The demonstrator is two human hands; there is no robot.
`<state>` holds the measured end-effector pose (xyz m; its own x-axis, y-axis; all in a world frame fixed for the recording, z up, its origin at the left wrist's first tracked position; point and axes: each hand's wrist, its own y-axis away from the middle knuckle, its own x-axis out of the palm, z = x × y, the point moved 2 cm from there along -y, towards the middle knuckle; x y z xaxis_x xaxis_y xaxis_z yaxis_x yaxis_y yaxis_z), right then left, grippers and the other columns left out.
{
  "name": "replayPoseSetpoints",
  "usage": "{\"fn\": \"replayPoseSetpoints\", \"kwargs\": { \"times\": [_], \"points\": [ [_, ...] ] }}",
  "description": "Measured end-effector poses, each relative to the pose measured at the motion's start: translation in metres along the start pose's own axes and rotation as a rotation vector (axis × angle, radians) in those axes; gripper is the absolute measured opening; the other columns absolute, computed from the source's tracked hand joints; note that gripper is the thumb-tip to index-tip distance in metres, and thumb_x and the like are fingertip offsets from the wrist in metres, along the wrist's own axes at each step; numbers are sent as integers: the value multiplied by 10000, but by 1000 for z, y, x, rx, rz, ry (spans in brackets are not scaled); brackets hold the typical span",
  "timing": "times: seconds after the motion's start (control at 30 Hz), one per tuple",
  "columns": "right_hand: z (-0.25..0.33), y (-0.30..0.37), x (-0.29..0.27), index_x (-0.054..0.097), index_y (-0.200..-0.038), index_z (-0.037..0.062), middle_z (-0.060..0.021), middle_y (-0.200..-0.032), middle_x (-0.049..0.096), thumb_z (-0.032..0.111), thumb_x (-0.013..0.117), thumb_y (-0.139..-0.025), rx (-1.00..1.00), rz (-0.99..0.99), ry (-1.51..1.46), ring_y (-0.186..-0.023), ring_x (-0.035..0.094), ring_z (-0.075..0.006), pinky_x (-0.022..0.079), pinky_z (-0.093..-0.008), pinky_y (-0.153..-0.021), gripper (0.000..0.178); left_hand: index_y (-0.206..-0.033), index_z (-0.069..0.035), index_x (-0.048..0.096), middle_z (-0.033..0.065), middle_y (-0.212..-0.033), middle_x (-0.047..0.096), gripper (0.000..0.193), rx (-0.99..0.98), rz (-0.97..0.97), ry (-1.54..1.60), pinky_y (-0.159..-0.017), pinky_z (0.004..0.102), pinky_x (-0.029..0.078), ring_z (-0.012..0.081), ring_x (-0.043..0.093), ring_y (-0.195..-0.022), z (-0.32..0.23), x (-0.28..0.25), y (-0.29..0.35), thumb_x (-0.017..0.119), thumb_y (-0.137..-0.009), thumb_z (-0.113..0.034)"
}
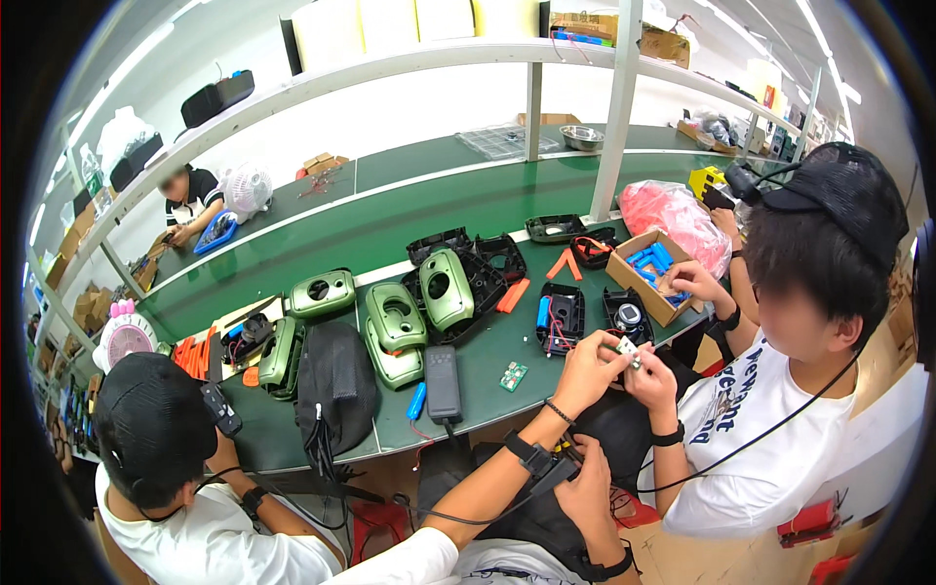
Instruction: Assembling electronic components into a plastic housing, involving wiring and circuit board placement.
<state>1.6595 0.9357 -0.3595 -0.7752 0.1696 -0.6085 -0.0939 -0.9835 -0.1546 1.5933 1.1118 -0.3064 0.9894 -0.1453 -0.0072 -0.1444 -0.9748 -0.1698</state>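
Observation:
My left hand (588, 376) reaches out to the right, its fingers pinched on a small whitish part (627, 347). A co-worker's hand (652, 382) meets it there and touches the same part. Lower down, close to my body, my right hand (588, 486) is closed around a yellow-and-black object (565, 448), mostly hidden by my left wrist strap. Beyond my left hand lie an open black housing with red wires and a blue battery (559, 322) and another black housing with a round part (626, 317). A small green circuit board (513, 376) rests left of my left hand.
Green housing shells (395, 322), a black power adapter (443, 383) and a black bag (334, 380) cover the bench's left part. A cardboard box (675, 310) of blue batteries stands right. Co-workers sit close on both sides. A metal post (616, 117) rises behind.

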Motion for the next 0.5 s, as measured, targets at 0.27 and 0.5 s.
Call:
{"fn": "replayPoseSetpoints", "kwargs": {
  "times": [0.27,0.5],
  "points": [
    [8,-25,-18,603,-1306,-3,-209,-1162,648,113,802,-820,15,-127,-2,-1100,648,-367,569,-413,-902,538,-1237,-6,704,108,-1004,757,343,221,-212,-318,-773,371,586,245,723,-863,-17,-68,43,802,-935,-136],
    [20,-79,-21,655,-1279,54,-145,-1174,659,205,809,-799,-53,-23,188,-1110,612,-351,443,-476,-965,526,-1448,78,514,277,-1250,565,588,71,-258,-1002,-952,531,491,470,554,-1095,40,-111,58,657,-882,10]
  ]
}}
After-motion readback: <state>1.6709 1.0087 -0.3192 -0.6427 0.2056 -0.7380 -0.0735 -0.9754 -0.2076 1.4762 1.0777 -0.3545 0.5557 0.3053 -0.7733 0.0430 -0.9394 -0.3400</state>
